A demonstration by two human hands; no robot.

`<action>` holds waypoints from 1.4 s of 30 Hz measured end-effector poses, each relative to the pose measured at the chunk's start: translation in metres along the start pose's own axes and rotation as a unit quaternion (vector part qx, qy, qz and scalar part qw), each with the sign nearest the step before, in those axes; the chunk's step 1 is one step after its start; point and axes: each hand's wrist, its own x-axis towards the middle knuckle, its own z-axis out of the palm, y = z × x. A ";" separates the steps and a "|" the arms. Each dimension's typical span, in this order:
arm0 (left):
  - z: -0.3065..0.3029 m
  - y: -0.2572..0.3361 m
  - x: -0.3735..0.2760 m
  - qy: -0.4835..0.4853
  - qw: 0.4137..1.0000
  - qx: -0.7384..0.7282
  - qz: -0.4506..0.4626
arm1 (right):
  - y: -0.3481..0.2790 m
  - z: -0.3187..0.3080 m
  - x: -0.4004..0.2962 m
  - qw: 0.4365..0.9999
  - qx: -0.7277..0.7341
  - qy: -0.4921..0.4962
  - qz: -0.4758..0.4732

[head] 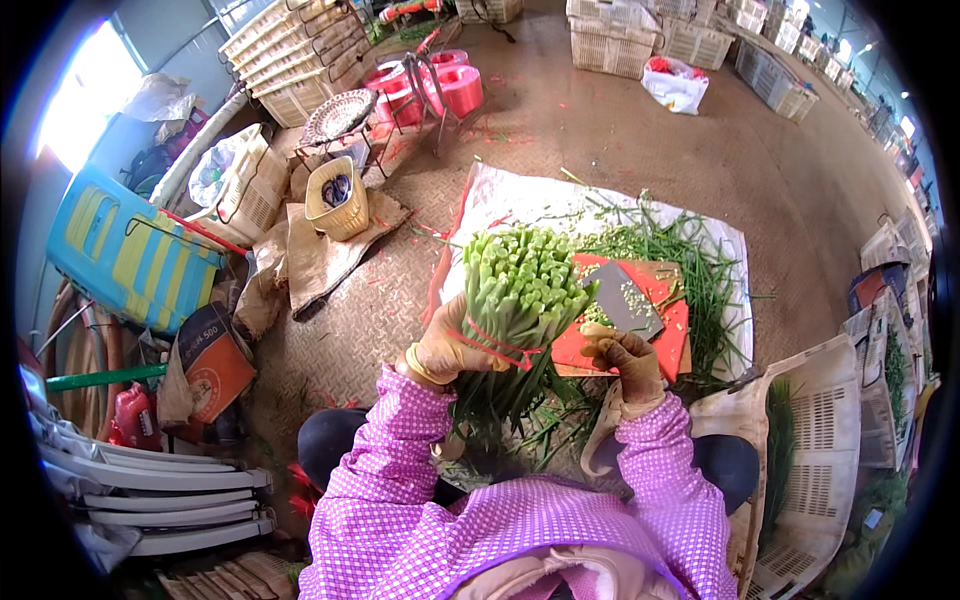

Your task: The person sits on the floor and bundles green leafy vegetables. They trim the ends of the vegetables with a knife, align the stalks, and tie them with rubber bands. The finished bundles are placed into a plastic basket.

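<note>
My left hand (441, 349), in a pale yellow glove, grips a thick bundle of green vegetable stalks (525, 281). The pale cut ends face up, and darker leaves hang below. A red plastic tie (499, 346) runs around the bundle, its knot and short ends at the front. My right hand (630, 364), also gloved, is just right of the bundle with its fingers curled in; whether it pinches something small is unclear. Beyond it, a flat grey rectangular blade or plate (621, 294) lies on a red board (670, 330), strewn with chopped stalk bits.
Leaf trimmings (701, 285) cover part of a white sheet (510, 191) on the floor. At my right stands a plastic crate (814, 427) holding greens. Ahead left are a small yellow basket (352, 214), a woven-seat stool (341, 116), pink twine rolls (459, 88) and stacked crates (300, 56).
</note>
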 end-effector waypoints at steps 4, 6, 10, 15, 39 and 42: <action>0.019 0.006 -0.009 -0.039 0.992 0.011 0.119 | -0.035 0.009 -0.022 0.998 -0.026 -0.014 -0.064; 0.028 0.007 -0.013 -0.051 0.988 0.026 0.143 | -0.056 0.012 -0.032 0.993 -0.030 -0.016 -0.114; 0.044 0.002 -0.020 -0.061 0.994 -0.017 0.086 | -0.092 0.021 -0.050 0.978 -0.045 -0.071 -0.189; 0.044 -0.022 -0.022 -0.110 0.991 -0.025 0.071 | -0.096 0.040 -0.058 0.958 -0.034 -0.110 -0.263; 0.019 -0.090 -0.021 -0.131 0.956 -0.256 0.057 | -0.052 0.080 -0.036 0.988 -0.040 -0.053 -0.136; 0.017 -0.094 -0.024 -0.116 0.953 -0.280 0.019 | -0.049 0.079 -0.031 0.987 -0.066 -0.044 -0.137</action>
